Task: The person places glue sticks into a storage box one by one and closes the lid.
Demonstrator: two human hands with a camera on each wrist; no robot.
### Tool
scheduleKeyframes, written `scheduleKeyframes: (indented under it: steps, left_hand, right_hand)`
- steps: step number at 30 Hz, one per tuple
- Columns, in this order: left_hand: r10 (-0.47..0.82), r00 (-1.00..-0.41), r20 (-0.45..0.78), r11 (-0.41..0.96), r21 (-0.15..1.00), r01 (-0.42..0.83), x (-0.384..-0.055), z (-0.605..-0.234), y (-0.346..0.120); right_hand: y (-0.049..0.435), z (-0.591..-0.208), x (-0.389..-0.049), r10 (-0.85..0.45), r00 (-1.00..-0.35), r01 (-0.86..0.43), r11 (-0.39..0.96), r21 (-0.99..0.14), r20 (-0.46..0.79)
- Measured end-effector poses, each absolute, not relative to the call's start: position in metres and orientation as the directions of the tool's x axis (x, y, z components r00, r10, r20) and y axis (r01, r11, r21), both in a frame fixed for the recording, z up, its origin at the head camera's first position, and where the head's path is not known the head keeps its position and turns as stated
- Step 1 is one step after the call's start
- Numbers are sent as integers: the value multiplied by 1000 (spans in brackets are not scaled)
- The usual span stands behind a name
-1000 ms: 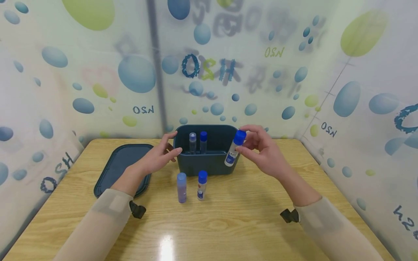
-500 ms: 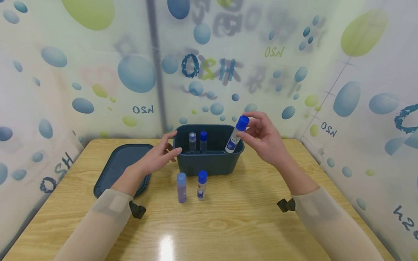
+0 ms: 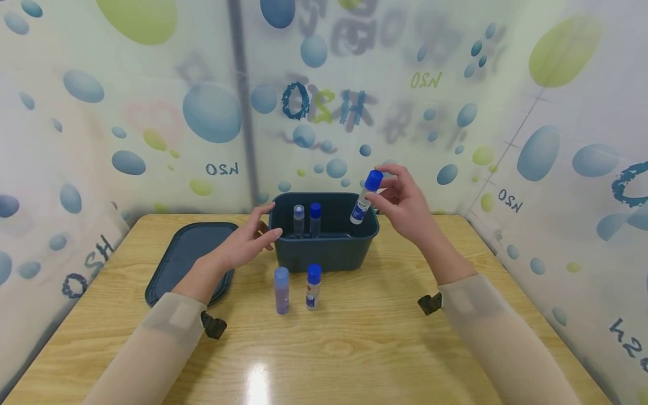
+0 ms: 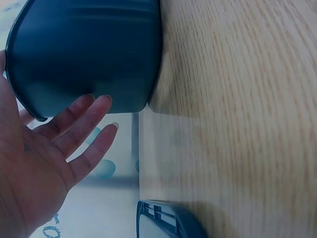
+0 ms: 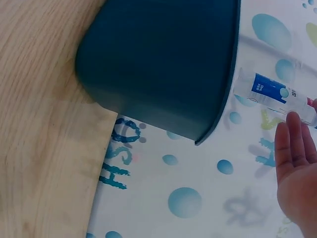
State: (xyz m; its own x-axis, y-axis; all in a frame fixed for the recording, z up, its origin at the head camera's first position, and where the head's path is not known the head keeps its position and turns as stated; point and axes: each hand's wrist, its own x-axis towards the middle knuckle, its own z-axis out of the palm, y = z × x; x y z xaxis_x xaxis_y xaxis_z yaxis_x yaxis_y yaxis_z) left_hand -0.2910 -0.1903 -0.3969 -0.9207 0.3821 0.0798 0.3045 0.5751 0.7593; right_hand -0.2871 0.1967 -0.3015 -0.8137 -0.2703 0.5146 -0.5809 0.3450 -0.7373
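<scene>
A dark blue plastic bin (image 3: 324, 253) stands at the back of the table. My left hand (image 3: 248, 239) rests against its left end, thumb at the front rim; in the left wrist view, the loosely extended fingers (image 4: 81, 124) lie along the outer wall. My right hand (image 3: 405, 208) pinches a glue stick (image 3: 361, 207) near its blue cap, tilted over the bin's right end. Two capped tubes stand inside at the left, one clear-topped (image 3: 298, 220) and one blue-capped (image 3: 315, 219). In front of the bin stand a purple translucent glue stick (image 3: 282, 291) and a white blue-capped glue stick (image 3: 313, 288).
A dark blue lid (image 3: 192, 250) lies flat on the wooden table (image 3: 354, 349), left of the bin and partly behind my left forearm. A patterned curtain (image 3: 324, 129) hangs right behind the table's back edge.
The right hand has lifted the glue stick from in front of the bin's right front corner to above its opening. The left hand has stayed at the bin's left end.
</scene>
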Motion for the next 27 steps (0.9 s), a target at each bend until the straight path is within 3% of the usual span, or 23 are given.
scheduleKeyframes:
  steps: [12,27]
  left_hand:
    - [383,-920,80,575,759,306,-291,-398,-191]
    - [391,-917,82,564,765,309,-291,-398,-191]
  right_hand:
    - [187,-329,-317,-269,-863,-504,420,-755,427]
    - [167,-336,-344,-292,-890,-456,528,-717,351]
